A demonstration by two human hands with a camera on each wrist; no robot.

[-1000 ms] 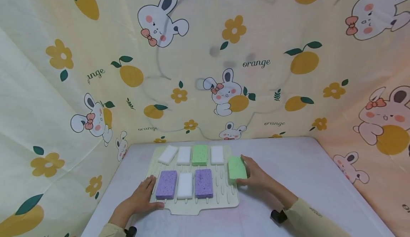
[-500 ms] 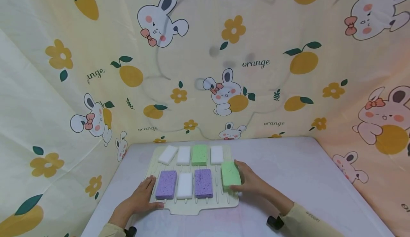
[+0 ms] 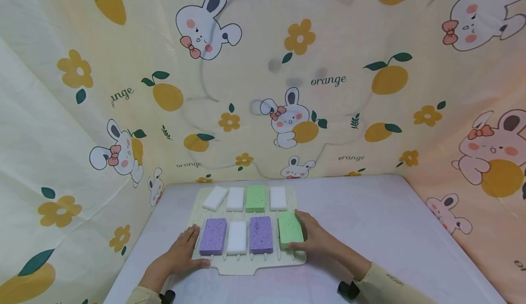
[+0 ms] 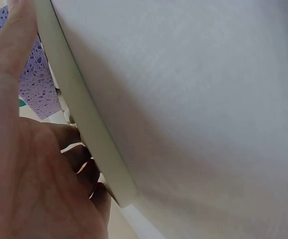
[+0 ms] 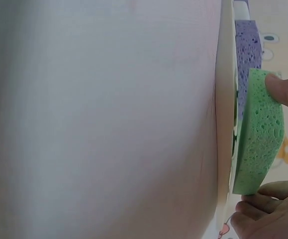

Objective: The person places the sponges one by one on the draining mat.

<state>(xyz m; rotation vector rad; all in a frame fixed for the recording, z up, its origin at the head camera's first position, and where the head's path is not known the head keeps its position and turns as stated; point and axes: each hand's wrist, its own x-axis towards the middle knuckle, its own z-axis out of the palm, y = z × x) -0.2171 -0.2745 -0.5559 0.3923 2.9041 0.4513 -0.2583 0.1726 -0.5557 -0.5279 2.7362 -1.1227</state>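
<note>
My right hand (image 3: 315, 236) pinches a green sponge (image 3: 289, 229) between thumb and fingers, over the right end of the front row on a pale ridged tray (image 3: 283, 263). In the right wrist view the sponge (image 5: 259, 137) is slightly bent, close to the tray's surface. My left hand (image 3: 178, 254) rests at the tray's front left corner, its fingers along the left edge and thumb by the front edge. Beside the held sponge, the front row has a purple sponge (image 3: 261, 235), a white sponge (image 3: 237, 238) and another purple sponge (image 3: 213, 237).
Along the back row lie a tilted white sponge (image 3: 215, 198), a second white sponge (image 3: 235, 199), a green sponge (image 3: 256, 199) and one more white sponge (image 3: 278, 199). A white-covered table (image 3: 370, 217) bears the tray. Printed cloth (image 3: 263, 57) hangs behind.
My right hand has carried the green sponge leftward and toward me, from the tray's right edge to beside the right purple sponge. The left hand and tray have stayed in place.
</note>
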